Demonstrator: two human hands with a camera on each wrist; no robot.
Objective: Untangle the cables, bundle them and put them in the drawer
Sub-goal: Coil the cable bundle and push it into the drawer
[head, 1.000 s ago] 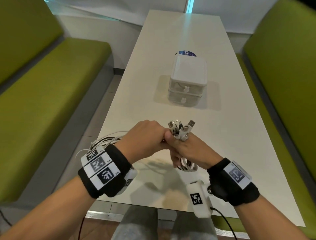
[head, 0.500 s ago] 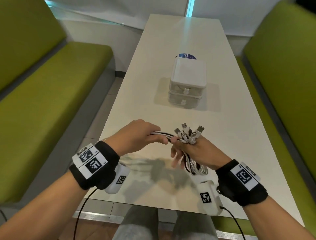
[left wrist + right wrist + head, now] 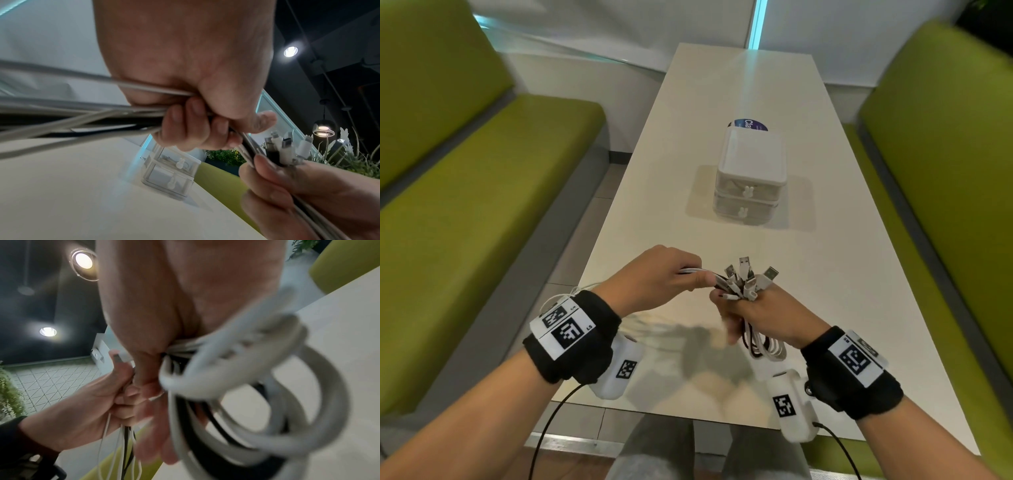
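The cables (image 3: 736,287) run crosswise between the two hands, held above the near end of the worktop (image 3: 825,274). The right hand (image 3: 767,318) has its fingers (image 3: 148,431) clenched round the gathered coil, plug ends fanning upward and loops hanging below the palm. The left hand (image 3: 654,277), just beside it, grips the loose tails in a fist, and these trail off to the left (blurred there). The next wrap likely turns on this: the free length lies left of the coil, so the left hand feeds. The drawer unit (image 3: 751,181) stands farther along the worktop, both drawers closed.
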